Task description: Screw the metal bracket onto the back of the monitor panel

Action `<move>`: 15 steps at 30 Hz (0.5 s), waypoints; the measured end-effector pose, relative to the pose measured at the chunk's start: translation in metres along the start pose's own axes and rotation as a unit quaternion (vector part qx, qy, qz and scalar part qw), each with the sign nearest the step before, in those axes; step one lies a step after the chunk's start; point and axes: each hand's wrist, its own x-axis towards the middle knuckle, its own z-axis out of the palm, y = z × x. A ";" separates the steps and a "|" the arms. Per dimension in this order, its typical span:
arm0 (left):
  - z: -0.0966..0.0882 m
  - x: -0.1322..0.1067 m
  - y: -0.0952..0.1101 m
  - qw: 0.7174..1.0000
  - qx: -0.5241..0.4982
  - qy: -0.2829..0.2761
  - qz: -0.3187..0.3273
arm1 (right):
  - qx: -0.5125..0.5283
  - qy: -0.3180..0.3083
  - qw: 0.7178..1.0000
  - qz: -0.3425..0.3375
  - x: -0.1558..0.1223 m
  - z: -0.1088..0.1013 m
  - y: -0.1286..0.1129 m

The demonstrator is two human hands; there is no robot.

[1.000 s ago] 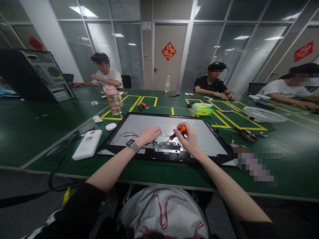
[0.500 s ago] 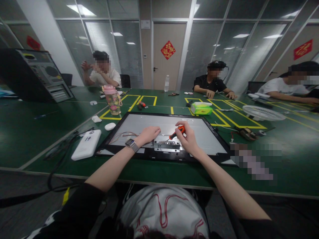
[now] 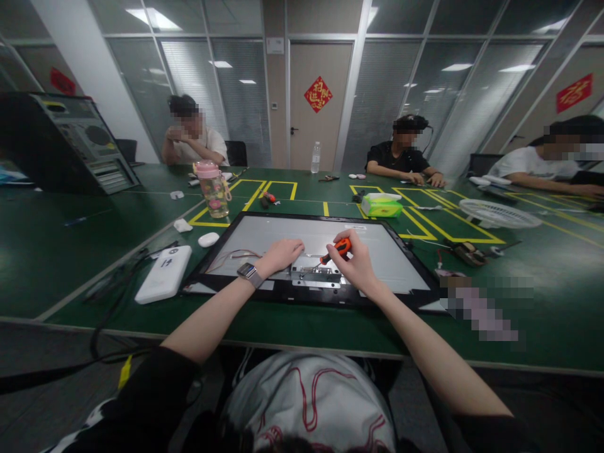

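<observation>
A flat display panel with a black frame and a pale grey back lies in front of me on the green table. Near its closer edge sits a silver metal bracket. My right hand is closed around the orange and black handle of a screwdriver. The screwdriver leans down to the left, its tip at the bracket. My left hand rests on the panel just beyond the bracket's left end, fingers stretched out and nothing visible in them. Thin wires lie on the panel left of that hand.
A white power bank, a white oval case and a pink-lidded bottle stand to the left. Beyond the panel is a green tissue pack; a white fan grille lies right. Several people sit across the table.
My right hand has shifted its grip slightly on the screwdriver, whose tip stays at the bracket. My left hand has barely moved. Across the table, one person has brought their hands together near the face.
</observation>
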 end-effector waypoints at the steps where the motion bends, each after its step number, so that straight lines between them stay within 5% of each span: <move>1: 0.000 0.000 0.000 1.000 0.000 0.000 0.000 | 0.002 -0.002 1.000 -0.004 0.000 0.000 0.000; 15: 0.000 0.000 0.000 1.000 -0.009 0.001 -0.003 | 0.020 -0.010 1.000 0.015 0.000 0.000 -0.001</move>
